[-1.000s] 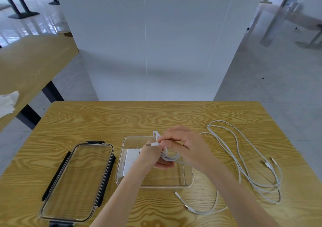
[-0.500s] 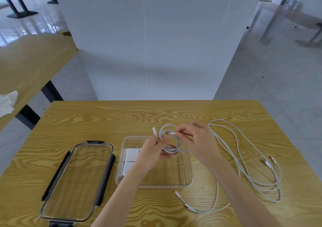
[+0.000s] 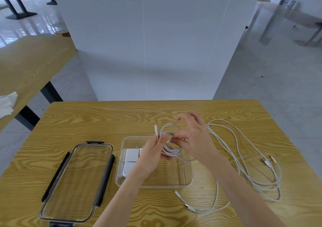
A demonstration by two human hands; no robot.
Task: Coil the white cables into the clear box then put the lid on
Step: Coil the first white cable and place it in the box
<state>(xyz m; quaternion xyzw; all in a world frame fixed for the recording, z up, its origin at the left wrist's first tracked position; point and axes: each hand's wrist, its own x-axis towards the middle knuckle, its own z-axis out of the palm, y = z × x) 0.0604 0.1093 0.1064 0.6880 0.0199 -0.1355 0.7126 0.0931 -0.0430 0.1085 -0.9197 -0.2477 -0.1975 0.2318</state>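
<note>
A wood-grain bench (image 3: 104, 118) stands in front of you, backed by a white partition (image 3: 148, 43) on a pale glossy floor; a second bench (image 3: 26, 61) runs off to your left with a white cloth (image 3: 7, 103) at its edge. The clear box (image 3: 188, 174) sits near the middle of your bench with white charger blocks (image 3: 129, 160) inside at its left end. Above the box your left hand (image 3: 153, 155) grips a coiled white cable (image 3: 169, 139), fingers curled round the bundled loops, thumb pressed on top, and one plug end (image 3: 155, 127) sticks up past the thumb. Your right hand (image 3: 193, 138) is at the coil's right side, thumb and a finger pinching a strand, the other fingers arched loosely above. The rest of that cable trails down past the box's right end to a loose tail (image 3: 205, 207) on the bench in front of the box. Another white cable (image 3: 244, 157) lies in loose loops to the right, well apart from the box. The clear lid (image 3: 76, 181), with black latches along its edges, lies flat just left of the box.
</note>
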